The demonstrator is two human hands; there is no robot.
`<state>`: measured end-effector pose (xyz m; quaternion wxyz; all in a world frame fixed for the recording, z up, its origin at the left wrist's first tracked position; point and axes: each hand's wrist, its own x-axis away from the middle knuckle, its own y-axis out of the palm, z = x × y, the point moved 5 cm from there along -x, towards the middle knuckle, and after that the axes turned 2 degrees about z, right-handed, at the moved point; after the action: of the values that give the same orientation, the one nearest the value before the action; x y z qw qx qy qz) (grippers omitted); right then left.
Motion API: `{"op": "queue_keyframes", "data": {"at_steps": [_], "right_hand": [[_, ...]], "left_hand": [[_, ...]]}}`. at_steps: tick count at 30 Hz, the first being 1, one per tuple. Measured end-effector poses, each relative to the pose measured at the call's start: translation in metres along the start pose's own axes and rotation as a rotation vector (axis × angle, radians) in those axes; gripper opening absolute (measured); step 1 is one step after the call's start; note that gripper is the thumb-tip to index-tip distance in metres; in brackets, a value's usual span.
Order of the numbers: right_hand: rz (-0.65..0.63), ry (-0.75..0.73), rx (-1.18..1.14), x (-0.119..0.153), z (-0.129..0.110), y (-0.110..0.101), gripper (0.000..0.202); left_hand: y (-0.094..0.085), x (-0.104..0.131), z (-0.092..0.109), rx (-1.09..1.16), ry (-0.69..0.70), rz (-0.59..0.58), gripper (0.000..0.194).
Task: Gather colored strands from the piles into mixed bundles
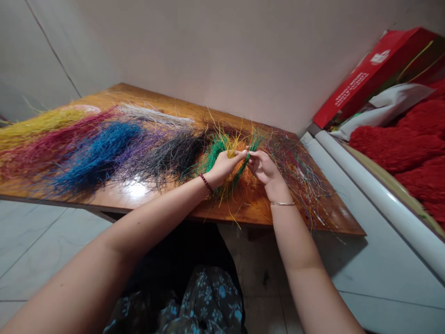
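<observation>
At the left edge of the frame lies a yellow heap [38, 125] of fibres, then crimson [66, 138], blue [100, 150], purple [141, 147] and black heaps [174, 153] on the surface [347, 222]. Right of centre, the left hand [224, 167] grasps yellow strands [231, 152]; just beside it, the right hand [262, 167] pinches green strands [255, 139] at its fingertips. Mixed strands [302, 176] spread farther right, with a red box [368, 74] at upper right
</observation>
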<state>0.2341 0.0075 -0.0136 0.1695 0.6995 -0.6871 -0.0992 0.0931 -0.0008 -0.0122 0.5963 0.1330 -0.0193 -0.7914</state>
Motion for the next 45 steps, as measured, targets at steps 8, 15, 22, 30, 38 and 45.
{"op": "queue_keyframes", "data": {"at_steps": [8,15,22,30,38,45], "right_hand": [[-0.034,-0.074,0.015,0.0,-0.001,0.003,0.029],[-0.02,-0.102,0.065,0.0,-0.002,0.004,0.028],[0.032,-0.103,0.084,0.0,-0.002,0.001,0.031],[0.054,-0.056,0.04,-0.004,-0.001,-0.003,0.033],[0.029,-0.026,0.013,-0.001,0.0,-0.004,0.026],[0.036,-0.02,0.044,0.001,-0.002,-0.002,0.029]], "left_hand": [[0.003,-0.003,-0.006,0.034,0.021,-0.063,0.037],[0.003,-0.005,-0.01,-0.067,0.046,-0.063,0.036],[-0.002,-0.006,-0.013,-0.227,0.076,-0.047,0.027],[0.003,0.0,-0.001,-0.146,0.1,-0.085,0.029],[0.005,0.003,0.006,-0.078,0.023,0.003,0.02],[0.001,-0.002,-0.005,-0.077,0.003,0.087,0.011]]}}
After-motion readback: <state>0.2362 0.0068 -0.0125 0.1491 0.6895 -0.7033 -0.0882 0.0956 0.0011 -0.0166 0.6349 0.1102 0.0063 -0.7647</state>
